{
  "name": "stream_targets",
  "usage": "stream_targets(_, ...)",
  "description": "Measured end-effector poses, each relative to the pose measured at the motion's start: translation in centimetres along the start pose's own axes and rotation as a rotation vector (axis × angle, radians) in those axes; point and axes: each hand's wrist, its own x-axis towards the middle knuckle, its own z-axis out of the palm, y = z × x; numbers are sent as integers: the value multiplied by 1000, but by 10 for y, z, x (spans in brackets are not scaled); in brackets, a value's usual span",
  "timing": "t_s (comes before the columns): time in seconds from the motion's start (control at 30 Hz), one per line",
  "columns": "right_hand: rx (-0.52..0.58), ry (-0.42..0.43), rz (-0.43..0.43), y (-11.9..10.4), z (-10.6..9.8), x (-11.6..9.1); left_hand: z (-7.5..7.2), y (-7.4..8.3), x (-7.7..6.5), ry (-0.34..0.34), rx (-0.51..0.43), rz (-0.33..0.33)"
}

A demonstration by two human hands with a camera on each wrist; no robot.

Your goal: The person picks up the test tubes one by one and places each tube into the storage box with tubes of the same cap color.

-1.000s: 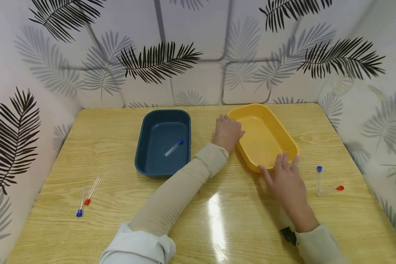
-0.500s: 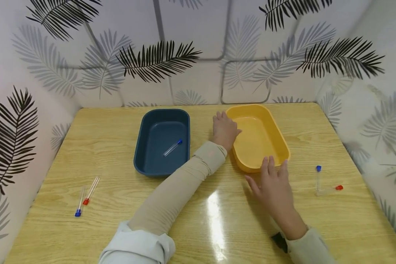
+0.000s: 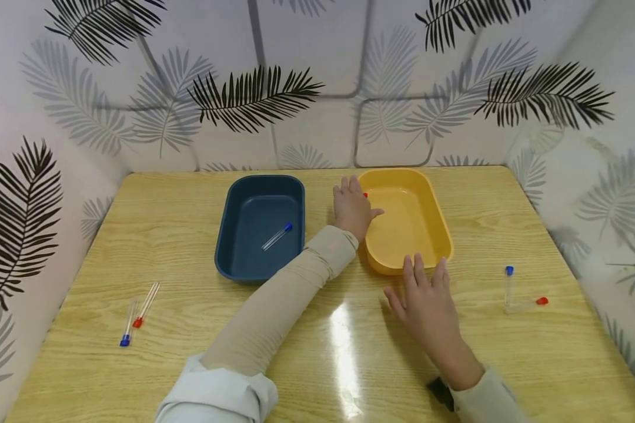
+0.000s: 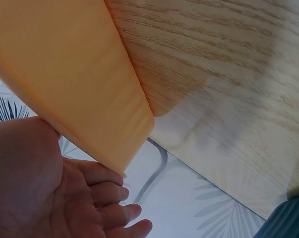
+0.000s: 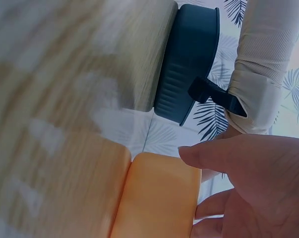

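Note:
The yellow plastic bin (image 3: 407, 232) stands at the back of the table, right of a dark blue bin (image 3: 259, 270). At its left rim my left hand (image 3: 351, 205) rests with fingers extended and the thumb over the inside. In the left wrist view the index finger lies along the yellow rim. My right hand (image 3: 428, 302) has its fingers spread, with the fingertips right at the bin's front rim. A small red cap (image 3: 366, 195) shows inside the yellow bin beside my left hand, the rest hidden. A blue-capped clear tube (image 3: 277, 237) lies in the blue bin.
Two clear tubes, one red-capped (image 3: 147, 302) and one blue-capped (image 3: 129, 326), lie at the table's left. Another blue-capped tube (image 3: 508, 288) and a red-capped tube (image 3: 526, 305) lie at the right. A patterned wall covering (image 3: 317, 135) stands behind the table edge.
The yellow bin has shifted left and turned straighter, now nearly aligned with the blue bin. Both hands moved left with it. The left fingers have straightened, and the red cap has come into sight.

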Motion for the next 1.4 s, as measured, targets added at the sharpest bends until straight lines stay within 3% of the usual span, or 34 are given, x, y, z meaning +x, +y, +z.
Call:
stream_targets(0.27, 55, -34, -18, -7, -2, -3, 1, -6, -2, -57, 15, -15)
stream_targets(0.73, 61, -36, -73, -14, -3, 0, 4, -14, -4, -74, 75, -36)
stream_targets(1.4, 89, -50, -45, -23, -2, 3, 12, -24, -6, -72, -37, -63)
